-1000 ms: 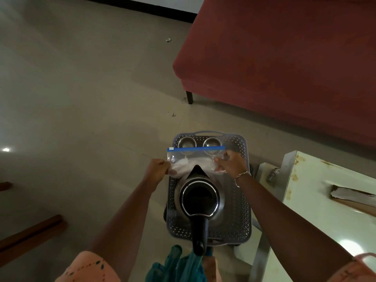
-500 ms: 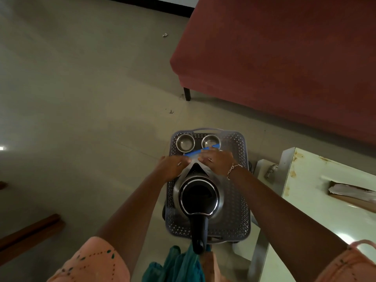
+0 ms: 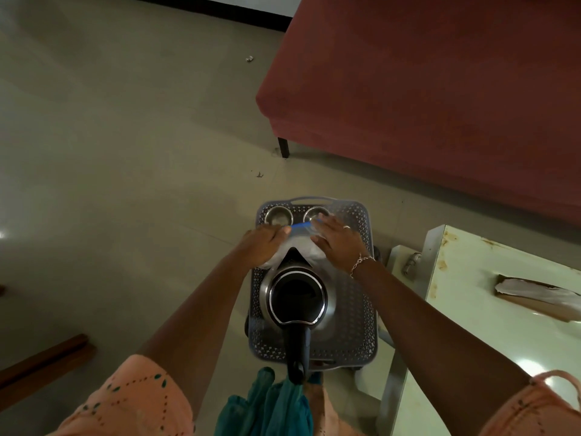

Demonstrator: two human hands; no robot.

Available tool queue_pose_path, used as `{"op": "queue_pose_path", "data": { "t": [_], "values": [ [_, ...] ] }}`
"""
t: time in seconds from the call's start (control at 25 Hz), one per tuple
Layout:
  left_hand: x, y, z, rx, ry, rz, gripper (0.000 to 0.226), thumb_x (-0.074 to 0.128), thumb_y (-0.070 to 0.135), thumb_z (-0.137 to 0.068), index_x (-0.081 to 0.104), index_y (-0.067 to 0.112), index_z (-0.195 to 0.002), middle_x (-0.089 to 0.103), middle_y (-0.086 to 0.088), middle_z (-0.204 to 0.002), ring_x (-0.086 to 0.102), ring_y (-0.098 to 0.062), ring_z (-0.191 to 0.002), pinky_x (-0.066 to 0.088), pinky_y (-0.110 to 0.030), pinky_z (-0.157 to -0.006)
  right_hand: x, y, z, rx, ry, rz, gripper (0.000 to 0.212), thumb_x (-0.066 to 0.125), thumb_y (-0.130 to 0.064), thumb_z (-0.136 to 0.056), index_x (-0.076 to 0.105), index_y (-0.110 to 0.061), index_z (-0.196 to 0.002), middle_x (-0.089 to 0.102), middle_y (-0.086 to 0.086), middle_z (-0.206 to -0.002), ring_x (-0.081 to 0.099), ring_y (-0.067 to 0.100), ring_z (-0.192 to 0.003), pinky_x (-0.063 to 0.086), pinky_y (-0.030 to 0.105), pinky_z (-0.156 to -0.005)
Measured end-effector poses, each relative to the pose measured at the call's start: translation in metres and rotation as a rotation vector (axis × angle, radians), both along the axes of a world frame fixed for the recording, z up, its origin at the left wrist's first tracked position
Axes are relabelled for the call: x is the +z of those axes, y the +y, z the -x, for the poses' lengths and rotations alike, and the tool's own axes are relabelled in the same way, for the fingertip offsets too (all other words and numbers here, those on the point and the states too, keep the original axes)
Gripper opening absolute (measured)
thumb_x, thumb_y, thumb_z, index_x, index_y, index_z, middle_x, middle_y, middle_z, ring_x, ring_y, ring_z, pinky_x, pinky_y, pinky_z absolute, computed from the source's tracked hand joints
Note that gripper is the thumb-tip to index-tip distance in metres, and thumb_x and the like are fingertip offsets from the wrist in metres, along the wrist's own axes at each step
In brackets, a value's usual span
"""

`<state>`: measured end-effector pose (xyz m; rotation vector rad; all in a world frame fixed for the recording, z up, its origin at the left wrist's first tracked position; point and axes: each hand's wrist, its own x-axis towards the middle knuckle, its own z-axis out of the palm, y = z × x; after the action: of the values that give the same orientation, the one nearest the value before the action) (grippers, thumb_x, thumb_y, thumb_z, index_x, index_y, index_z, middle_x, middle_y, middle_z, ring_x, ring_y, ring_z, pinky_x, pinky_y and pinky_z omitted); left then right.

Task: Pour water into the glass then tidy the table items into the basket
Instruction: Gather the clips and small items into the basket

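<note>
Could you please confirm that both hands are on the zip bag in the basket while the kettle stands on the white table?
Not quite. The kettle stands in the basket, not on the white table, as the head view shows. The rest is right: the left hand and right hand are both on the zip bag in the basket.

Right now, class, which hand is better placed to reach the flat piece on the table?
Probably the right hand: it is on the side of the basket nearest the table, closer to the flat piece; the left hand would have to cross the kettle.
</note>
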<state>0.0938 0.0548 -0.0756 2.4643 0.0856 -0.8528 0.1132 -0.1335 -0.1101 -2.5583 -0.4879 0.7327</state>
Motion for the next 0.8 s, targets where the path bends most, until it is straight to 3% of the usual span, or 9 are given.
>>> {"op": "queue_pose_path", "data": {
  "t": [0.2,0.32,0.48,0.8],
  "values": [
    [0.019,-0.046,-0.012,-0.150,-0.130,-0.201,0.055,0.022,0.043,-0.099,0.016,0.017,-0.147,0.006,-0.011,-0.157,-0.001,-0.026,-0.145,0.002,-0.045,-0.116,0.016,-0.051,0.024,-0.137,-0.177,0.090,0.060,0.040,-0.033,-0.095,0.013,-0.015,-0.145,0.007,0.013,-0.155,0.006,0.032,-0.143,0.019,0.045,-0.114],
    [0.029,-0.098,0.001,-0.218,-0.214,-0.272,0.062,0.022,0.047,-0.097,0.003,0.017,-0.148,-0.007,-0.012,-0.157,-0.012,-0.027,-0.144,-0.004,-0.046,-0.115,0.023,-0.089,0.047,-0.180,-0.238,0.138,0.061,0.041,-0.036,-0.094,0.016,-0.013,-0.145,0.006,0.017,-0.155,0.007,0.034,-0.142,0.019,0.045,-0.114],
    [0.036,-0.173,0.043,-0.290,-0.254,-0.283,0.068,0.023,0.050,-0.096,-0.006,0.017,-0.148,-0.014,-0.012,-0.156,-0.017,-0.027,-0.142,-0.005,-0.046,-0.115,0.035,-0.159,0.093,-0.248,-0.241,0.131,0.060,0.043,-0.036,-0.093,0.019,-0.013,-0.143,0.007,0.017,-0.155,0.008,0.035,-0.142,0.023,0.046,-0.114],
    [0.011,-0.380,0.153,-0.467,-0.256,-0.218,0.070,0.023,0.052,-0.095,-0.006,0.016,-0.147,-0.012,-0.013,-0.156,-0.015,-0.029,-0.143,-0.003,-0.045,-0.116,0.045,-0.362,0.222,-0.426,-0.169,0.212,0.063,0.045,-0.035,-0.093,0.019,-0.008,-0.143,0.008,0.020,-0.154,0.008,0.035,-0.142,0.019,0.044,-0.115]
  ]
}}
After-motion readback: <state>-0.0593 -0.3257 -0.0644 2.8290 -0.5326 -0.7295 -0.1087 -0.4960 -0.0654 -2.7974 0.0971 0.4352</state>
